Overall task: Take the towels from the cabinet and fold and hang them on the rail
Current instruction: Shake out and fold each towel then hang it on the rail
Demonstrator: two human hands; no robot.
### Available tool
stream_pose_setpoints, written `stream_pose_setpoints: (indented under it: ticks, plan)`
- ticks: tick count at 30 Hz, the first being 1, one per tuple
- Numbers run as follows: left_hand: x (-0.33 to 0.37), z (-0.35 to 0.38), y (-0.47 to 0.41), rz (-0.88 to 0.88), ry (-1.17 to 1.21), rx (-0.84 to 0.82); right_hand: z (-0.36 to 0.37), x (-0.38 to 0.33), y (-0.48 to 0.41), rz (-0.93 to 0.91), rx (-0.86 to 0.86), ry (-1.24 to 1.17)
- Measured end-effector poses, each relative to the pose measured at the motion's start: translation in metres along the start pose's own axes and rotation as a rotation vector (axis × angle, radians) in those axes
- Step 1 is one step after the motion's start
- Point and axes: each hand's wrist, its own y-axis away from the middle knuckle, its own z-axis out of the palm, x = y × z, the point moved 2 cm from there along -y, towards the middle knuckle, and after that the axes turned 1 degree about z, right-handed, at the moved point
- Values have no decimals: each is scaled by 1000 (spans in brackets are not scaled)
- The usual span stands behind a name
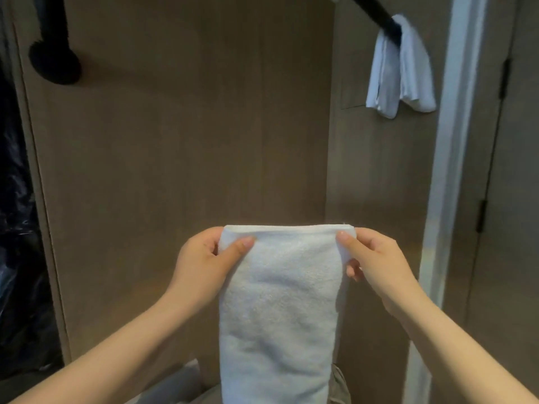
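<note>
Folded white towel [280, 301] held up by both top corners inside brown cabinet [180, 126].

Left hand [204, 263] pinching top left corner, thumb in front, fingers hidden behind cloth. Right hand [376, 263] pinching top right corner, same grip, fingertips partly showing below the edge. Towel hanging straight down, centre low in view, bottom end cut off by frame. Second towel [399, 68] draped over black rail [376, 10] at upper right, blurred; rail cut off at top edge. Round black end [55, 62] on left wall, hard to make out. Dark glossy mass [17, 228] at far left, unclear. No readable writing anywhere.
</note>
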Motion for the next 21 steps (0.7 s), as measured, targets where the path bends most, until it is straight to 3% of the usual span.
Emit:
stream_pose_setpoints:
  ticks: [5, 8, 12, 21]
  plan:
    - [13, 15, 1, 45, 50, -49, -31, -21, 17, -102, 119, 379]
    - [22, 29, 1, 56, 90, -80, -51, -31, 19, -7, 127, 449]
    - [40, 47, -7, 39, 135, -136, -75, -41, 15, 146, 85, 286]
    - [88, 107, -28, 125, 134, -55, -140, -31, -28, -13, 159, 115]
